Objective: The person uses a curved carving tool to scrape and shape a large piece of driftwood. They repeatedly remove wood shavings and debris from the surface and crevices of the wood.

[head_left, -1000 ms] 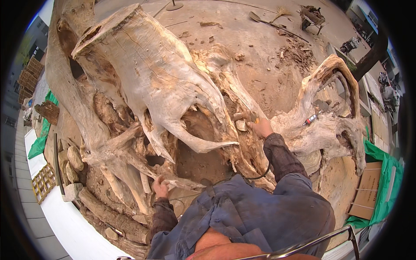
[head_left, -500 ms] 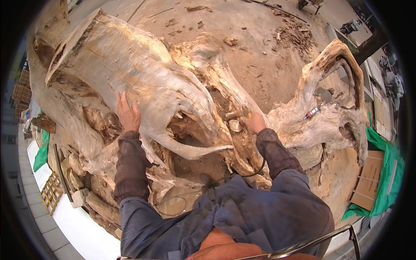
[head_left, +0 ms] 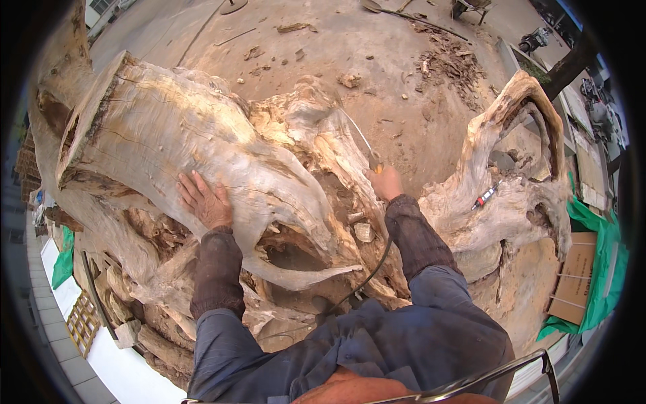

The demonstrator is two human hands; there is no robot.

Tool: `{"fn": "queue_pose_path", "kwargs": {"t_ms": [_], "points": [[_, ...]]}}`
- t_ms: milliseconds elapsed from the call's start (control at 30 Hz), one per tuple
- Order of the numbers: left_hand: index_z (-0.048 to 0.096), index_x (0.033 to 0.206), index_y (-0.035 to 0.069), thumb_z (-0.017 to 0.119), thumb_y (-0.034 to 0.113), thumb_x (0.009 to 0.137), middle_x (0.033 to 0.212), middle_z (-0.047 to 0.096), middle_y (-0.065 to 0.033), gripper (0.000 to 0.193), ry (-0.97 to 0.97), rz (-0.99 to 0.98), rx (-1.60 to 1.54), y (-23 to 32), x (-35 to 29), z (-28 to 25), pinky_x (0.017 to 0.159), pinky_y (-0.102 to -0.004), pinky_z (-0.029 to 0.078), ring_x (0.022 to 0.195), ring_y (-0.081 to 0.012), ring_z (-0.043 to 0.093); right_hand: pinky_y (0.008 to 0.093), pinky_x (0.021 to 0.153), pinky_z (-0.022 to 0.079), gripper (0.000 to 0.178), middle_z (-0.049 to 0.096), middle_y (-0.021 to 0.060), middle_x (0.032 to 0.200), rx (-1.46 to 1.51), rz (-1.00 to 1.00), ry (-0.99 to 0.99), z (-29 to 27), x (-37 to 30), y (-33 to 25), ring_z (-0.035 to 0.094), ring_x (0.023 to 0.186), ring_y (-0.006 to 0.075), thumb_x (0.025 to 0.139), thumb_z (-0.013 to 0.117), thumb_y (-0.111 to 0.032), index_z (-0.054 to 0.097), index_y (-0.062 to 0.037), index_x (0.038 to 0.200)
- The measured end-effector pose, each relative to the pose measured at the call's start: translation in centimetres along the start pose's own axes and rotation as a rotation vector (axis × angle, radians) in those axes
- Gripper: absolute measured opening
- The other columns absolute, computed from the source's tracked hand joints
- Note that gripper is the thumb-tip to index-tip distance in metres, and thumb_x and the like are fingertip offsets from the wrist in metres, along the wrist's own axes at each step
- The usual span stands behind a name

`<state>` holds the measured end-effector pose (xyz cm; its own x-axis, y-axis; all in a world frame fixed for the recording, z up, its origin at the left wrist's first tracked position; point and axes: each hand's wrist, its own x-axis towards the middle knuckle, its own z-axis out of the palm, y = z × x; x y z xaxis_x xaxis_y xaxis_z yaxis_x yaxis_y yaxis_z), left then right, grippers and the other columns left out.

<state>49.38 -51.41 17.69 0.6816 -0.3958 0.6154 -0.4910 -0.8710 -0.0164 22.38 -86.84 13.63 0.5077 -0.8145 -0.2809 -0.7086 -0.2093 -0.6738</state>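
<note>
Right hand (head_left: 386, 184) around a mostly hidden handle (head_left: 378, 168)

Soft, even daylight; fisheye bending toward a black rim.

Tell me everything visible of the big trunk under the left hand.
The trunk lies slanted: pale, grey-tan, weathered wood, cracked along its grain, with a broad, dark-rimmed end at upper left. Toward the lower right it tapers past a dark hollow into a curved, pointed prong. The left hand rests flat on it.
</note>
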Motion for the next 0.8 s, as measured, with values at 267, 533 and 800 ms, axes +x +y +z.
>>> {"fn": "queue_pose_path", "kwargs": {"t_ms": [267,533,800], "points": [[0.029,0.158,0.011,0.048,0.036,0.099,0.167,0.018,-0.0170,0.066,-0.032,-0.021,-0.034,0.5,0.2,0.0,0.122,-0.0573,0.009,0.154,-0.0391,0.013,0.0458,0.070,0.053,0.054,0.072,0.0257,0.086,0.000,-0.040,-0.166,0.8,5.4,-6.9,0.071,0.077,0.0346,0.086,0.077,-0.042,0.068,0.0103,0.098],[0.027,0.159,0.011,0.042,0.037,0.101,0.168,0.016,-0.0163,0.065,-0.017,0.003,-0.019,0.3,0.4,-0.3,0.122,-0.0554,0.008,0.154,-0.0377,0.013,0.0471,0.080,0.054,0.047,0.071,0.0277,0.091,0.003,-0.273,-0.363,3.7,0.4,-9.0,0.070,0.088,0.0420,0.084,0.077,-0.037,0.070,0.0045,0.106],[0.029,0.159,0.012,0.039,0.037,0.102,0.167,0.018,-0.0177,0.063,-0.021,-0.010,0.010,0.2,0.3,-0.4,0.121,-0.0585,0.011,0.153,-0.0407,0.015,0.0462,0.078,0.054,0.048,0.070,0.0289,0.090,-0.119,-0.034,-0.248,-3.0,-1.8,-2.7,0.071,0.085,0.0404,0.086,0.076,-0.038,0.069,0.0071,0.102]]}}
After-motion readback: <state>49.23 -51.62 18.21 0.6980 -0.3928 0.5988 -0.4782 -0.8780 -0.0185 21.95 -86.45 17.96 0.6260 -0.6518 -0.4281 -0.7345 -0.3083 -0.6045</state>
